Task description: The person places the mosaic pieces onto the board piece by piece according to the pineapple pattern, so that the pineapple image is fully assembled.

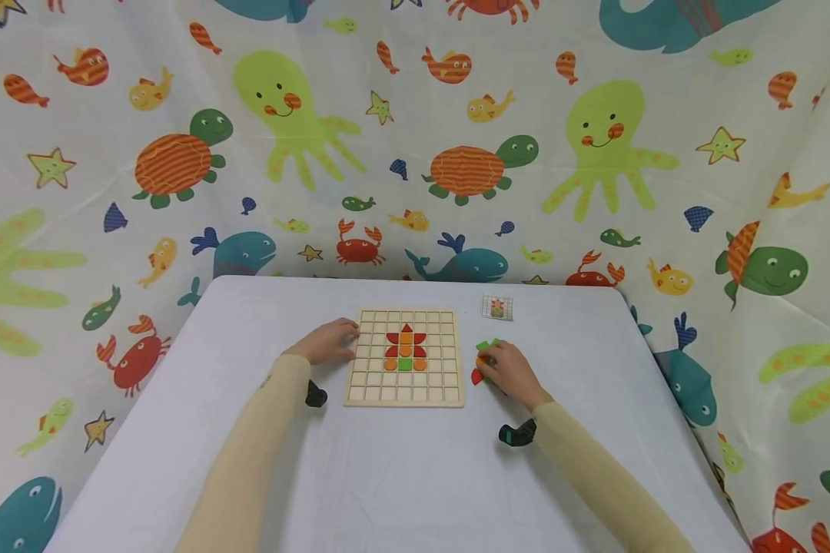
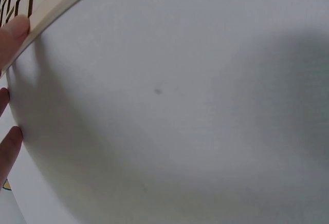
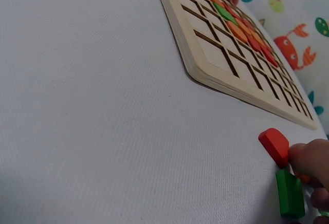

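Observation:
A square wooden grid board [image 1: 380, 398] lies on the table, with several red, orange and green shaped pieces [image 1: 406, 350] set in its middle cells. My left hand [image 1: 328, 342] rests at the board's left edge; in the left wrist view one fingertip [image 2: 18, 26] touches the wooden rim. To the right of the board, my right hand [image 1: 512, 370] reaches down into loose pieces. An orange piece [image 3: 302, 176] sits between its thumb and a finger, largely covered. Beside the thumb lie a red rounded piece [image 3: 275, 146] and a green block [image 3: 290, 194].
A small picture card [image 1: 498, 307] in a clear cover, printed with a grid figure, lies beyond the loose pieces. White cloth covers the table [image 1: 401, 476]. Behind it hangs a curtain [image 1: 401, 123] with sea animals. A dark camera [image 1: 517, 433] hangs at the right wrist.

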The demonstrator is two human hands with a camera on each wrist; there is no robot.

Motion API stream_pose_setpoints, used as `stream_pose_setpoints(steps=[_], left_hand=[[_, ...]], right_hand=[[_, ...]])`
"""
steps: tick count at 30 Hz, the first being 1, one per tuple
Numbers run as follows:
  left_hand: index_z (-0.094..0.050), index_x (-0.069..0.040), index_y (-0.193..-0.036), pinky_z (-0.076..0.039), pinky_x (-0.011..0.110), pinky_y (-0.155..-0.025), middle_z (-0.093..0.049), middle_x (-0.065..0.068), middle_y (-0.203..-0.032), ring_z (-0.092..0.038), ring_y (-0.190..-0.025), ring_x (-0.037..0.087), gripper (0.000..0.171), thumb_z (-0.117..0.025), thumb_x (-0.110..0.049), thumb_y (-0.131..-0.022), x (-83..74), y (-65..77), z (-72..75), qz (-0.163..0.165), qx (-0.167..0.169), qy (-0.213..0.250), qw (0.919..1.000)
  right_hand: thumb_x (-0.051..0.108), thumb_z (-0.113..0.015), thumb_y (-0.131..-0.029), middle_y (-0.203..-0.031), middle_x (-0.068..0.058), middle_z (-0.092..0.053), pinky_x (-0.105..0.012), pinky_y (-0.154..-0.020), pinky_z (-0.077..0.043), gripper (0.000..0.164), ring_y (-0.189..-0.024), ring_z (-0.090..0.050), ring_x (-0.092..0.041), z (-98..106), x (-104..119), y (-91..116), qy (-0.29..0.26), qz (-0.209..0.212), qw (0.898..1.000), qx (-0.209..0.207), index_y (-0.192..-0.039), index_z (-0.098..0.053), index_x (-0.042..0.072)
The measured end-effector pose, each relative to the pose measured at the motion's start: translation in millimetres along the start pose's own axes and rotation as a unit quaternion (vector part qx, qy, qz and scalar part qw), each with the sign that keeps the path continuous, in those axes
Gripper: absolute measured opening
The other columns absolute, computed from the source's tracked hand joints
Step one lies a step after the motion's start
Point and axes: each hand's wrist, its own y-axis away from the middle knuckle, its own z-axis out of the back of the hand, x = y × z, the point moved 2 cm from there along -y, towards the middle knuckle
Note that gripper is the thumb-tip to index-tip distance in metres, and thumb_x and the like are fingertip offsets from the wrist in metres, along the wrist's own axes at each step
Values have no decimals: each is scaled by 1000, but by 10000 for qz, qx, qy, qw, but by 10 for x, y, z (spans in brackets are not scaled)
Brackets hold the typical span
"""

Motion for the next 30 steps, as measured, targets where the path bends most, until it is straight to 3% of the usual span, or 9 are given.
stream_pose_setpoints(steps=[7, 15, 20, 26, 30], left_hand=[[-60, 0, -129, -34, 47, -115, -49, 17, -142, -40, -135, 34, 50, -76, -22, -87, -2, 9, 3, 10, -20, -37, 10000], [-59, 0, -130, -34, 45, -116, -48, 16, -143, -40, -136, 33, 52, -75, -24, -87, 14, -3, -13, 47, 26, -29, 10000], [-60, 0, -129, -34, 47, -115, -49, 17, -142, -41, -135, 34, 51, -76, -23, -87, 17, 2, -21, 44, 44, -36, 10000], [-59, 0, -130, -34, 46, -115, -48, 16, -143, -40, -136, 34, 52, -75, -24, -87, 26, 1, -33, 35, 29, -49, 10000], [-59, 0, -130, -34, 46, -115, -48, 17, -143, -40, -136, 34, 51, -75, -23, -87, 19, 3, -23, 4, -1, -50, 10000]], right_hand=[[15, -74, -88, -98, -6, -58, -36, -80, -52, 24, -87, -52, -20, 14, -14, -10, -37, -38, 9999, 158, -108, -71, 3], [20, -69, -92, -102, -7, -61, -37, -84, -55, 27, -91, -57, -20, -6, 46, -30, -157, 65, 9999, -30, -114, -69, 3], [17, -70, -92, -107, -9, -62, -35, -84, -58, 28, -96, -62, -21, -36, 206, -83, -455, 94, 9987, -214, -115, -69, 2], [16, -70, -91, -107, -6, -62, -30, -81, -58, 28, -96, -61, -18, -127, 493, -169, -775, 146, 9969, -39, -117, -69, 5], [18, -69, -92, -106, -5, -62, -30, -83, -57, 28, -94, -59, -17, -244, 675, -197, -922, 548, 9940, 194, -117, -70, 4]])
